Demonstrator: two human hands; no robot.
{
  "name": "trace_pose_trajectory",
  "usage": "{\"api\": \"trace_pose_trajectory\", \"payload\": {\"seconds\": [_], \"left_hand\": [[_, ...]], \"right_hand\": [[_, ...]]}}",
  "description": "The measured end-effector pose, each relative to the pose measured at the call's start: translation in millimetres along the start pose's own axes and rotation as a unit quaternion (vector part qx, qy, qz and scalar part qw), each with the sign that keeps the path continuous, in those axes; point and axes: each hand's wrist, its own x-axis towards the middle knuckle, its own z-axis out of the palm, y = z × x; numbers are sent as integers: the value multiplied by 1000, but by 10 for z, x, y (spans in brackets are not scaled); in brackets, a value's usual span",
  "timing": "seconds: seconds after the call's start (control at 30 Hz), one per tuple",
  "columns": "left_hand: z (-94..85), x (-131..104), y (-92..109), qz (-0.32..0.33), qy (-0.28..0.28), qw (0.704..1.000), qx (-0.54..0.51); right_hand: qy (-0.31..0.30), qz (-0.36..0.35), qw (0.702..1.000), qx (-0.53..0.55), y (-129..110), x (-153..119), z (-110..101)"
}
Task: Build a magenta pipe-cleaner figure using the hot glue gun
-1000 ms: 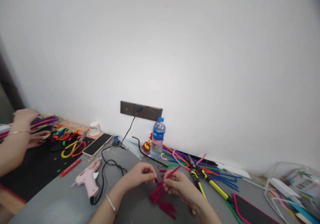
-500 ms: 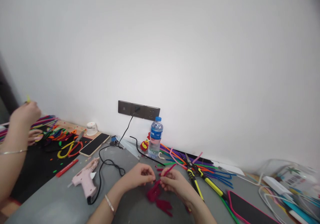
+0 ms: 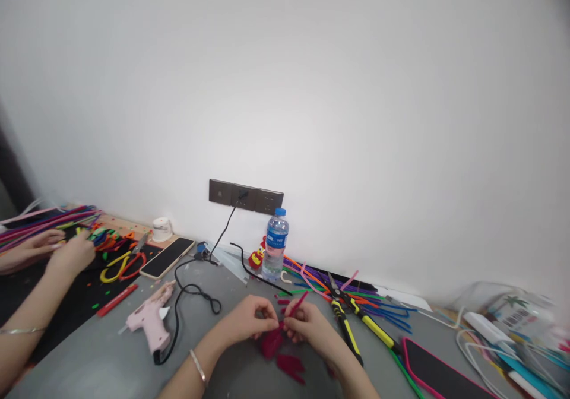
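Observation:
A dark pink pipe cleaner [image 3: 298, 303] is pinched in my right hand [image 3: 312, 326], its end sticking up past the fingers. Close beside it, my left hand [image 3: 249, 319] is closed, thumb and forefinger meeting at the same pipe cleaner. Below my fingers hangs or lies a dark pink bent piece [image 3: 272, 345], blurred, so I cannot tell whether it joins the held one. Another dark pink piece [image 3: 291, 366] lies on the grey table [image 3: 214, 363]. A few short pink bits show just behind my hands.
A water bottle [image 3: 276, 246] and a red-and-yellow figure [image 3: 256, 256] stand ahead. Yellow-black pliers [image 3: 347, 322] lie across pipe cleaners [image 3: 396, 313] to the right, near a pink-edged phone [image 3: 439, 369]. Leftward are a glue gun [image 3: 151, 322], phone [image 3: 168, 257], scissors [image 3: 122, 265] and a co-worker's hands [image 3: 71, 256].
My left hand has moved slightly right, its fingertips now meeting the pipe cleaner by my right hand. The co-worker's raised hand has come down to the other hand over the black mat.

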Motion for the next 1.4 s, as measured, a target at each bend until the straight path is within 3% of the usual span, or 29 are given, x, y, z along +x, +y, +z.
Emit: {"api": "trace_pose_trajectory", "payload": {"seconds": [0.23,0.53,1.0,1.4], "left_hand": [[18,21,-16,-31,22,999,8],[15,16,-33,-52,9,999,15],[46,29,-55,-58,19,998,11],[0,-3,31,-58,38,997,-30]], "right_hand": [[-1,-8,1000,-20,11,27,-2],[2,-51,998,-40,9,31,-23],[35,-115,992,-26,-97,3,29],[27,-163,986,7,-216,-54,82]]}}
